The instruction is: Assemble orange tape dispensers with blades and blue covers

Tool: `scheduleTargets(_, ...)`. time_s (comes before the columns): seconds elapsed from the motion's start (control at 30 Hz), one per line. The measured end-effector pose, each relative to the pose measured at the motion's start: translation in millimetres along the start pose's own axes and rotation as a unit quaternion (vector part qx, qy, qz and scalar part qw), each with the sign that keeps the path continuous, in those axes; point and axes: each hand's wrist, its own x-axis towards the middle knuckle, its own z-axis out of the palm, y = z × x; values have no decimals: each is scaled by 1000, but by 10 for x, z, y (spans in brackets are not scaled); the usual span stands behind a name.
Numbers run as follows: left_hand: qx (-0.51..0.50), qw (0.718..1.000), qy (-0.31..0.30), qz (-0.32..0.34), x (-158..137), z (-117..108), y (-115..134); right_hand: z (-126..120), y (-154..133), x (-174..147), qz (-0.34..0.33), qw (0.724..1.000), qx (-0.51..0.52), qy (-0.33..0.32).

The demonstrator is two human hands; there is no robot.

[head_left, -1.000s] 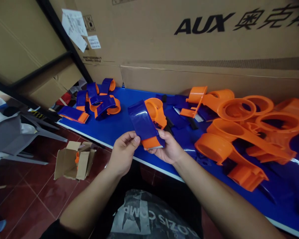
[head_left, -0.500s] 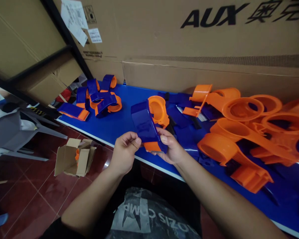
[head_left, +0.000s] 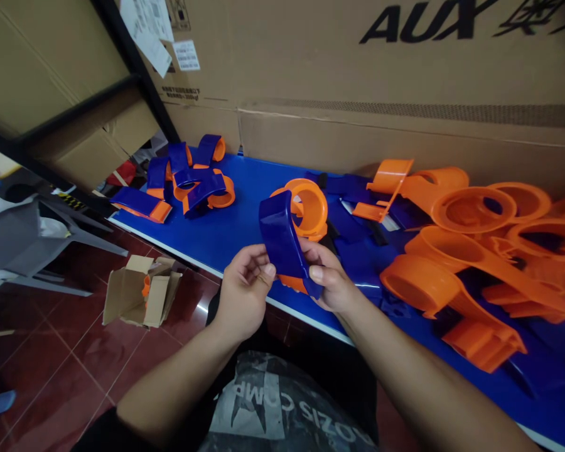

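Note:
Both hands hold a tape dispenser between them, over the table's front edge. Its curved blue cover faces me, and its orange plastic frame with a round ring shows behind. My left hand pinches the cover's lower left edge between thumb and fingers. On the other side, my right hand grips the lower end, thumb in front on the blue cover and fingers behind. The cover stands partly away from the orange ring at the top. How the two parts meet at the bottom is hidden by my fingers.
Several blue-and-orange dispensers lie at the table's left end. Bare orange frames are heaped on the right, with flat blue covers beside them. A large cardboard box stands behind. An open carton sits on the floor.
The dispenser has turned, so the blue cover looks narrower and more of the orange ring shows. Both hands keep their hold. The whole view has shifted slightly.

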Motion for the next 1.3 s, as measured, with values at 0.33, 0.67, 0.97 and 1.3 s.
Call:
scheduleTargets(0.33, -28, 1000, -5, 3, -23, -17, -74, 25, -34, 19, -12, 1000, 12, -16)
scheduleTargets(0.67, 9, 997, -75, -5, 34, -110, -97, -3, -51, 14, -6, 1000, 17, -18)
scheduleTargets(0.97, 2, 1000, -11, 20, -33, 1, -60, 12, -29, -32, -6, 1000, 14, -18)
scheduleTargets(1.3, -19, 998, -53, 9, -7, -12, -85, 41, -86, 9, -9, 999, 13, 30)
